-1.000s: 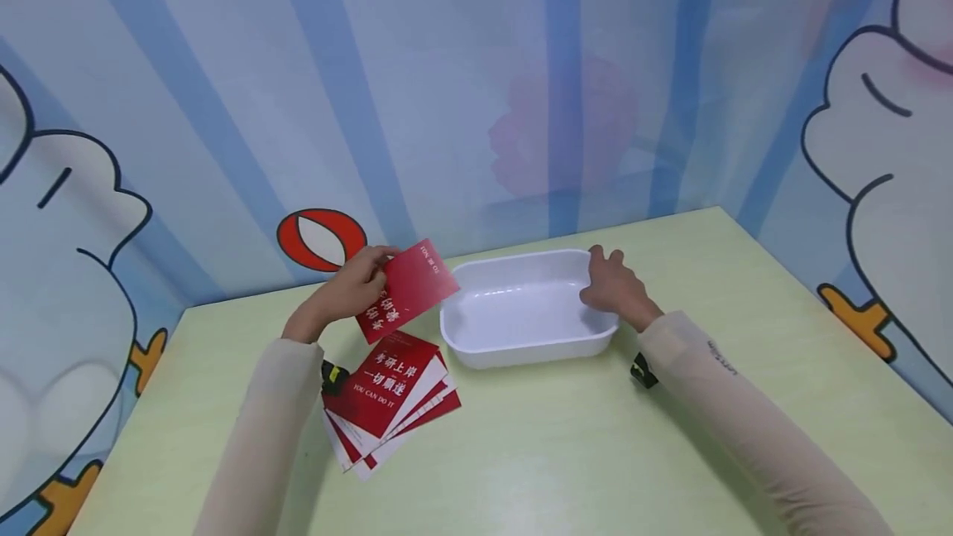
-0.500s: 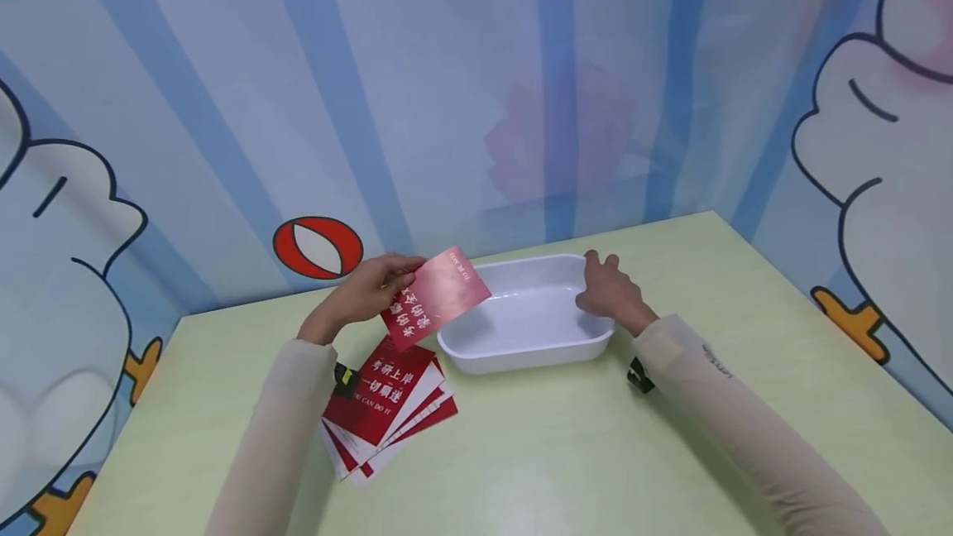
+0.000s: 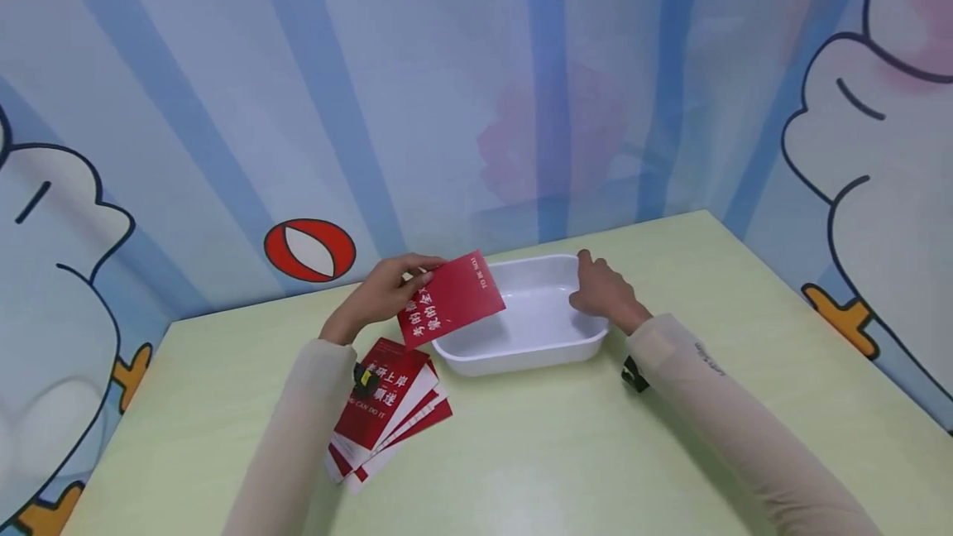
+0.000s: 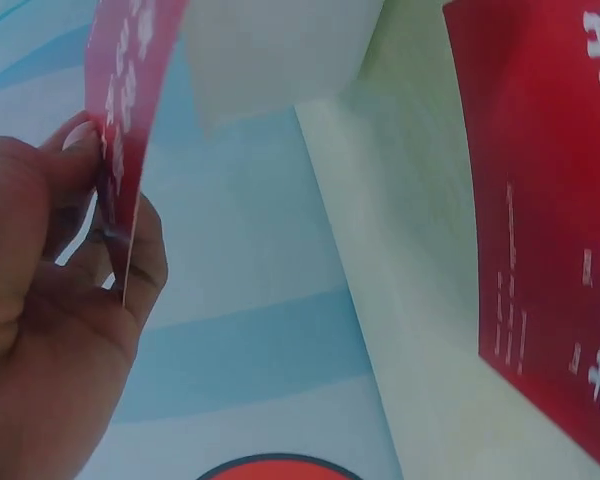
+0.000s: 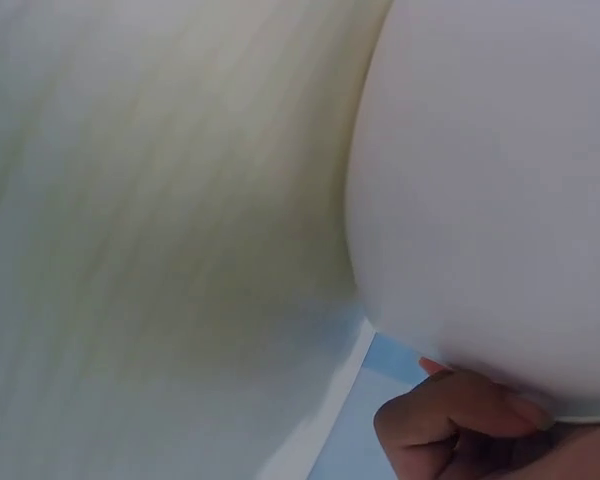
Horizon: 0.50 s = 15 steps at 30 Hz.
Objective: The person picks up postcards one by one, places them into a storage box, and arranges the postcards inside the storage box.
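My left hand (image 3: 387, 292) pinches a red card (image 3: 457, 296) with white lettering between thumb and fingers. The card is tilted and overlaps the left end of a white plastic tray (image 3: 521, 360) in the head view. In the left wrist view the card (image 4: 130, 100) appears nearly edge-on, with the thumb on its printed face. My right hand (image 3: 606, 292) grips the tray's right end at the rim, and the right wrist view shows curled fingers (image 5: 450, 410) against the tray wall (image 5: 490, 200). Below the left wrist lies a fanned stack of red and white cards (image 3: 383, 404).
The pale green table (image 3: 536, 453) meets a blue striped wall (image 3: 447, 106) just behind the tray. Cartoon figures and a red-and-white ball (image 3: 309, 251) are printed on the wall. A black-and-yellow wrist device (image 3: 365, 379) overlaps the card stack.
My left hand has moved right with the red card, from beside the tray to over its left end. The right hand keeps its grip on the rim.
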### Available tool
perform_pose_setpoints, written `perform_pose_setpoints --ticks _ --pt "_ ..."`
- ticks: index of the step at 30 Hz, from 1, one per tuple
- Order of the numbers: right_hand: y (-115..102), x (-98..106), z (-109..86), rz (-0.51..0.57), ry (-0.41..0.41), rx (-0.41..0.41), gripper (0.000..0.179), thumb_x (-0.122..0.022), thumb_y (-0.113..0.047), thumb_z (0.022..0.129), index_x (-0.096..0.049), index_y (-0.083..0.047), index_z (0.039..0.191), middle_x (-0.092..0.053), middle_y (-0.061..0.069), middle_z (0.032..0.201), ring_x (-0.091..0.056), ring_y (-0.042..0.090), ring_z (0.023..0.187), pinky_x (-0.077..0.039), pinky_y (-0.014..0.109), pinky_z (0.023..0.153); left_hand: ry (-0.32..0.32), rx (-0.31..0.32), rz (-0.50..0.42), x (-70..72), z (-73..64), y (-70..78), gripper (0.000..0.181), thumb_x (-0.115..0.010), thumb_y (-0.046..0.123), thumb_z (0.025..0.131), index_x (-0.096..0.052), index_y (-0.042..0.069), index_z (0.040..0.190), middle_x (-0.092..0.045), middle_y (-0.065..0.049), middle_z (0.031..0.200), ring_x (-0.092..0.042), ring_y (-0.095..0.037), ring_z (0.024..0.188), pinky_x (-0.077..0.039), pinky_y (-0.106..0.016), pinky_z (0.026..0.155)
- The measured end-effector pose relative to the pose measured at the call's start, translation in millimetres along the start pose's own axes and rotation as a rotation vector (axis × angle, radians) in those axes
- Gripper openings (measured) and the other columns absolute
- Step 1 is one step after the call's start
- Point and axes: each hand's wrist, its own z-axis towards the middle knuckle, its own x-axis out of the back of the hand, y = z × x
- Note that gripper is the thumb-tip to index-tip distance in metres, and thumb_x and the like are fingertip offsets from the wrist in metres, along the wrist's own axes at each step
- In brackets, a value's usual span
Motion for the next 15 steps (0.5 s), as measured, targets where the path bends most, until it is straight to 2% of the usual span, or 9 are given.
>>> perform_pose_setpoints --ticks 4,8,15 --pt "-2 0 2.4 0.014 -0.003 0.011 0.073 -0.054 -0.012 0.088 -0.021 0.005 0.150 -0.057 0.031 0.127 -0.065 0.041 0.104 -0.057 0.045 0.074 0.011 0.012 0.010 -5.9 5.9 2.0 0.041 -0.059 0.010 0.099 -0.057 0.012 0.139 -0.059 -0.014 0.134 -0.060 -0.029 0.110 -0.061 -0.036 0.077" --pt "-3 -1 3.3 0.018 -0.017 0.010 0.073 -0.055 -0.011 0.088 -0.020 0.005 0.151 -0.061 0.030 0.123 -0.067 0.038 0.097 -0.056 0.042 0.070 0.022 0.013 0.013 -11.4 9.3 4.2 0.041 -0.060 0.011 0.098 -0.057 0.012 0.139 -0.060 -0.014 0.133 -0.061 -0.028 0.109 -0.061 -0.035 0.078" --pt "-3 1 5.4 0.015 -0.021 0.002 0.072 -0.055 -0.012 0.089 -0.022 0.003 0.151 -0.061 0.030 0.125 -0.067 0.039 0.101 -0.057 0.044 0.077 -0.013 0.008 -0.022 -19.5 21.9 10.0 0.041 -0.060 0.012 0.098 -0.057 0.012 0.139 -0.059 -0.013 0.135 -0.061 -0.029 0.110 -0.061 -0.035 0.079"
